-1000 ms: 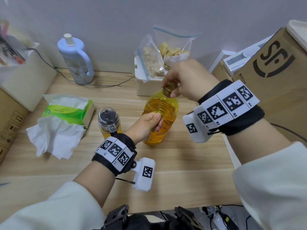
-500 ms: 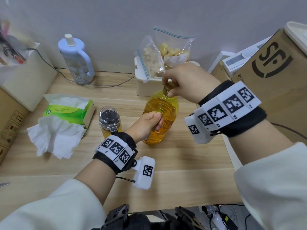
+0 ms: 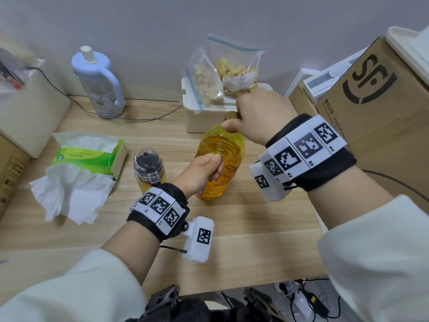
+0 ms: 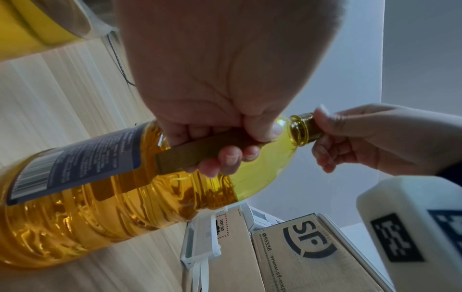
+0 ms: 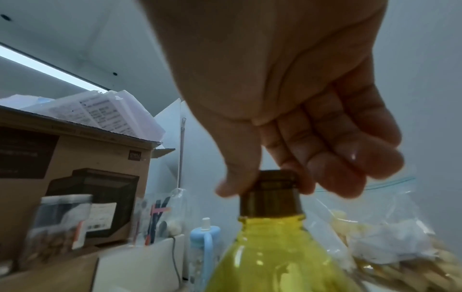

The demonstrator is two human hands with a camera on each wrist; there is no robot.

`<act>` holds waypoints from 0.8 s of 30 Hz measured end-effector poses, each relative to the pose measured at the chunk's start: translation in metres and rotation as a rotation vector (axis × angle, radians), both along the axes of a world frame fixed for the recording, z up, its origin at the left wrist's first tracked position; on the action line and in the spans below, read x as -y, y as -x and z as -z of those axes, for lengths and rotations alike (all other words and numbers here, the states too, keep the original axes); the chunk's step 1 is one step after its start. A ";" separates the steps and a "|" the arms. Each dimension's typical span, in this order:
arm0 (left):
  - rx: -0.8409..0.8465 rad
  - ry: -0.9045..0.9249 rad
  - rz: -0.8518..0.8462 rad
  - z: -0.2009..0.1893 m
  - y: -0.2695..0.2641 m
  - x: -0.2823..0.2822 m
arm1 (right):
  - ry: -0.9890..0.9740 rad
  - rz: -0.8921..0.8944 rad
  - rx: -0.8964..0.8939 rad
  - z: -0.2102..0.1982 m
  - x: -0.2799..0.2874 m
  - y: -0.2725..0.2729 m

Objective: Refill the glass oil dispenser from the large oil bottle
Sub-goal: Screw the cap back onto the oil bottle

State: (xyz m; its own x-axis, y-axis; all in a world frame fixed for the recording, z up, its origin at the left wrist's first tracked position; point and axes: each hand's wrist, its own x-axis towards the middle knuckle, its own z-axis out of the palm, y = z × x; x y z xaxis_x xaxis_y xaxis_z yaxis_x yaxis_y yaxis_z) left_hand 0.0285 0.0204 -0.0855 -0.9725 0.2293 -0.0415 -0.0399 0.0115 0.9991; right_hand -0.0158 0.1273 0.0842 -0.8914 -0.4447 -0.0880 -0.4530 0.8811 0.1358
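Golden oil fills the large clear plastic bottle (image 3: 220,159) upright on the bench (image 3: 243,228); left hand (image 3: 199,173) grips its handle, right hand (image 3: 260,115) pinches its brown cap (image 5: 271,194). Beside it, the lidded glass dispenser (image 3: 148,170) holds some oil.

The big carton (image 3: 380,101) on the right carries a black "SF" logo, with "95338" and a web address starting "www.sf-exp" printed beside it, clearest in the left wrist view (image 4: 307,256). Next to it, a thinner carton (image 4: 227,237) has a red-edged sticker reading "UN 3481". The right wristband (image 3: 304,147) shows "R2", "R3" and "R4" under its square codes. The oil bottle's label (image 4: 82,158) has a barcode and small print too fine to read.
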 end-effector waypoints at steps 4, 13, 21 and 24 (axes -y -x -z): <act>0.001 0.002 0.003 0.002 0.002 0.000 | 0.078 -0.018 0.067 0.000 -0.006 0.002; 0.007 -0.030 -0.015 0.005 0.002 -0.001 | 0.090 0.002 0.030 0.005 -0.002 0.000; 0.014 -0.028 -0.009 0.005 0.003 0.000 | 0.046 0.016 -0.015 0.001 0.001 0.001; 0.014 -0.019 0.002 0.005 0.004 -0.001 | 0.063 -0.074 0.097 -0.001 -0.001 0.005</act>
State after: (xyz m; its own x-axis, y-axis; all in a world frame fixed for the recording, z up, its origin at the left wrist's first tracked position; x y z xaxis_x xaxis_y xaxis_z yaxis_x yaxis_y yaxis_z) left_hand 0.0248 0.0213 -0.0905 -0.9714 0.2321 -0.0507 -0.0539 -0.0076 0.9985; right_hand -0.0206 0.1278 0.0851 -0.8444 -0.5164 -0.1425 -0.5255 0.8501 0.0336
